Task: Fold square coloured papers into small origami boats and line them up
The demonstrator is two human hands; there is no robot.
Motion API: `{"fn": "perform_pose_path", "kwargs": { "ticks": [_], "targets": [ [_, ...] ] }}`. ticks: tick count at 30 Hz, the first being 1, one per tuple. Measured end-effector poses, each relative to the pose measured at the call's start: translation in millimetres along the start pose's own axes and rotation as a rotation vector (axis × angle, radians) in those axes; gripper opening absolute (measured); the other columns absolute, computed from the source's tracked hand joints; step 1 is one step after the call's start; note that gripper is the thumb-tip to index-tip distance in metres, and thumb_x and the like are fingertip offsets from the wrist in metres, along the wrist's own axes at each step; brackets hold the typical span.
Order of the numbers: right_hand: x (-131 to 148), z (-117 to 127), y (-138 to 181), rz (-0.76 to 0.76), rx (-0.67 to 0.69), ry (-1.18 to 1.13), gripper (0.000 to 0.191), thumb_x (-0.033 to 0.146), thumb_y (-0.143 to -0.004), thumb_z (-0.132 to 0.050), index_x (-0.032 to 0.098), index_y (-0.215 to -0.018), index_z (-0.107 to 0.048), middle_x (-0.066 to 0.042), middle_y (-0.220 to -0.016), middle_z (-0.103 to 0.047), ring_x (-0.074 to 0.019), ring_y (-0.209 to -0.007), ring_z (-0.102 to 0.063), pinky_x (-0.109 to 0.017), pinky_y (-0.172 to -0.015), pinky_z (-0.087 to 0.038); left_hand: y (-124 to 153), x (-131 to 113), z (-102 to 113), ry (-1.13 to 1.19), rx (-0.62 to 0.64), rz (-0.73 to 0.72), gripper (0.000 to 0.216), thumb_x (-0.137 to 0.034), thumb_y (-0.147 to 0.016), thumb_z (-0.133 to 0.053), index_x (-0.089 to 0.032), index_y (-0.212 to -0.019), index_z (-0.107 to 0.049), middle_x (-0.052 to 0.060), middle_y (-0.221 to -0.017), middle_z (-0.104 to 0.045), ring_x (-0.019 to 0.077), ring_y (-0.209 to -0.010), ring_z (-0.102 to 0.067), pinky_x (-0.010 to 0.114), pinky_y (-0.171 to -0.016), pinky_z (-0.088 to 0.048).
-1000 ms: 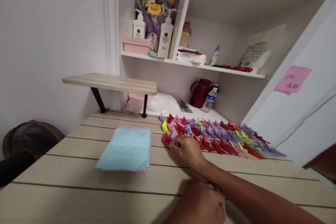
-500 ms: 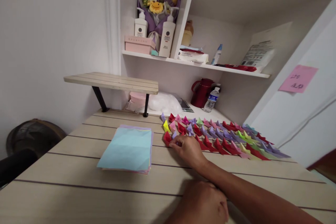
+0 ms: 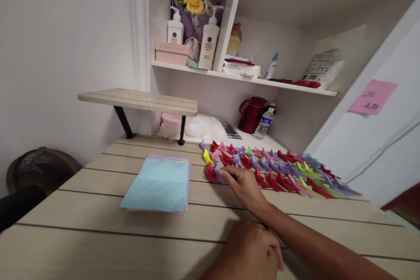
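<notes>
Rows of small folded paper boats (image 3: 278, 170) in red, purple, pink, green and yellow lie on the wooden table (image 3: 98, 227). My right hand (image 3: 244, 188) reaches to the left end of the front row. Its fingertips are pressed together on a lilac paper boat (image 3: 218, 178), next to a red boat (image 3: 210, 173). My left hand (image 3: 251, 249) rests on the table near the front edge, fingers curled under, and nothing shows in it. A stack of coloured paper sheets (image 3: 160, 183), light blue on top, lies left of the boats.
A small raised wooden shelf (image 3: 138, 100) stands at the table's back left. Behind the table are a red jug (image 3: 251, 116), a water bottle (image 3: 263, 124) and a white bag (image 3: 203, 127). The wall shelf above holds pump bottles, a pink box and a bouquet. A fan (image 3: 36, 173) stands at left.
My right hand has shifted slightly right and further into the front row of boats, fingertips still on the lilac boat. My left hand has barely moved.
</notes>
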State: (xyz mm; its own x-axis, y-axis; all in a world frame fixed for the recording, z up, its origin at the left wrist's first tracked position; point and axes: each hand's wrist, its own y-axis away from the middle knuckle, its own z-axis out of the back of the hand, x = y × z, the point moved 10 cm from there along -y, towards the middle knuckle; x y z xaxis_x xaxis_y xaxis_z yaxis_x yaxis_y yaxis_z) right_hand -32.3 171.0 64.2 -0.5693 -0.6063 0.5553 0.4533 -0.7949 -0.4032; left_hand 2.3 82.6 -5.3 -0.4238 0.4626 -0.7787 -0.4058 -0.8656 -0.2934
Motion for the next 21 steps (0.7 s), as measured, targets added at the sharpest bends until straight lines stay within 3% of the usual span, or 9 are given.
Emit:
{"fn": "perform_pose_path", "kwargs": {
  "ticks": [7, 13, 21],
  "targets": [
    [-17, 30, 41, -0.092, -0.075, -0.172, 0.049, 0.053, -0.096, -0.039, 0.016, -0.077, -0.065, 0.001, -0.060, -0.051, -0.0144, -0.057, -0.047, -0.024, -0.054, -0.037, 0, 1, 2, 0.039, -0.007, 0.007, 0.034, -0.008, -0.077, -0.045, -0.019, -0.073, -0.077, 0.001, -0.074, -0.076, 0.0118, -0.071, -0.068, 0.018, -0.066, -0.047],
    [-45, 15, 69, -0.150, 0.075, -0.255, 0.049, 0.054, -0.092, -0.046, 0.016, -0.069, -0.066, 0.001, -0.057, -0.051, -0.0144, -0.056, -0.047, -0.024, -0.052, -0.036, 2, -2, 10, 0.051, -0.009, 0.043, 0.035, -0.004, -0.073, -0.042, -0.020, -0.069, -0.074, -0.001, -0.071, -0.073, 0.0104, -0.068, -0.065, 0.018, -0.060, -0.043],
    [-47, 5, 70, -0.156, 0.161, -0.349, 0.046, 0.053, -0.092, -0.048, 0.016, -0.068, -0.063, 0.001, -0.059, -0.054, -0.0146, -0.061, -0.050, -0.023, -0.057, -0.039, 2, 1, 10, 0.032, 0.012, 0.096, 0.036, -0.003, -0.071, -0.042, -0.019, -0.067, -0.074, -0.001, -0.068, -0.070, 0.0113, -0.068, -0.063, 0.020, -0.061, -0.042]
  ]
}}
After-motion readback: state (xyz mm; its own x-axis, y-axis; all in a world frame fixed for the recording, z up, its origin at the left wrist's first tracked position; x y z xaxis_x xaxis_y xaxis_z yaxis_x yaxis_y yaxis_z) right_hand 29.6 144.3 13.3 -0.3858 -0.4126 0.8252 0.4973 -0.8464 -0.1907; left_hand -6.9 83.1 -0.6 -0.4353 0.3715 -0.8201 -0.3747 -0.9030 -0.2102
